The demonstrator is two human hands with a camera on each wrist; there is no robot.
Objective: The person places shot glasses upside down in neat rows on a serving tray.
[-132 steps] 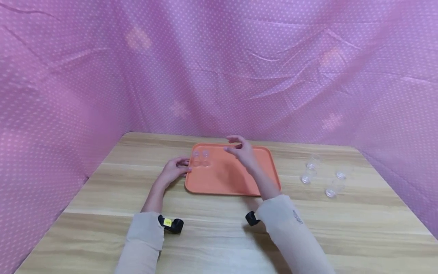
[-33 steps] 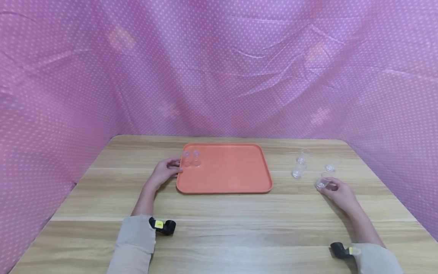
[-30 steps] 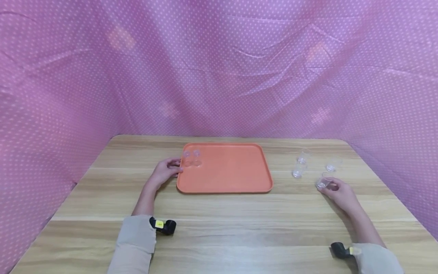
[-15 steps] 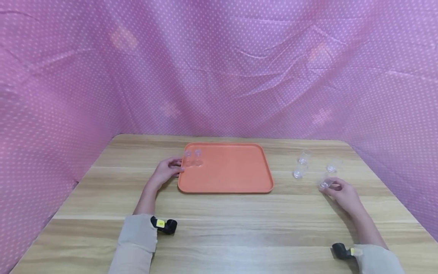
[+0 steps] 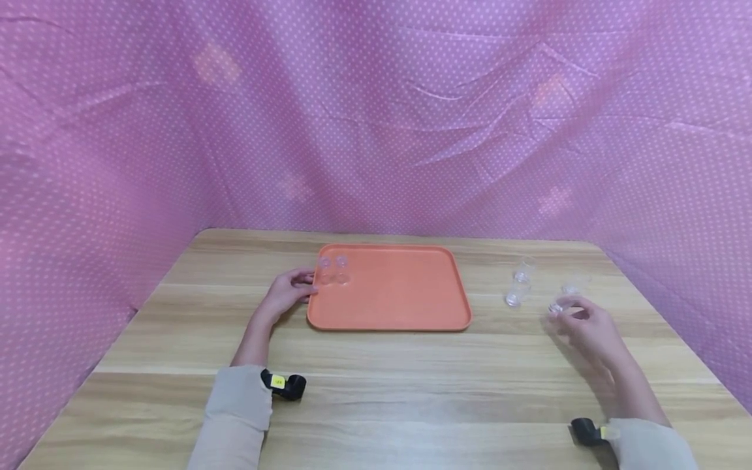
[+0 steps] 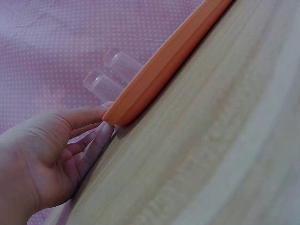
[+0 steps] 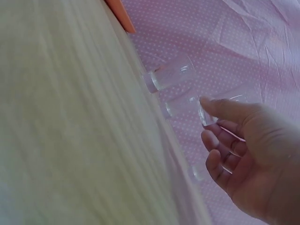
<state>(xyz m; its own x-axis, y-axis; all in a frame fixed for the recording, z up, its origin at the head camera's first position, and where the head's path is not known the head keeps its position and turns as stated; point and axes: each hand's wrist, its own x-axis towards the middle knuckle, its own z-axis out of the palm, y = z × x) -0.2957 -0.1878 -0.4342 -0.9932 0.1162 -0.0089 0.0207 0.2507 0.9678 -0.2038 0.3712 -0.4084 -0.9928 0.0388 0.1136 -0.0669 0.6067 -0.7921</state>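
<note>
The cup (image 5: pixel 555 309) in your right hand (image 5: pixel 592 329) is over the right side of the table (image 5: pixel 405 391), well to the right of the tray (image 5: pixel 393 307), and the right wrist view suggests its base is clear of the wood. Being small, clear and thin-looking, it should handle as light and stiff, its smooth wall a little slippery; you can't tell glass from plastic here, so treat it as breakable. Its low wall, just above the thick base, seems the surest place to take hold, and a light pinch there should do without squeezing the rim. Your right grip is narrow: thumb and forefinger pinch the cup low down, the other fingers curling loosely beside it. Blur hides how far it tilts. A standing cup (image 5: pixel 570 288) is just beyond it, so mind a knock; a far cup (image 5: pixel 521 276) and a near cup (image 5: pixel 514 299) stand to the left. Your left hand (image 5: pixel 284 294) has the tray's left rim in a narrow pinch. The tray looks stiff and easy to steady by that edge, but a jolt could upset the two clear cups (image 6: pixel 104 86) at its far left corner.
</note>
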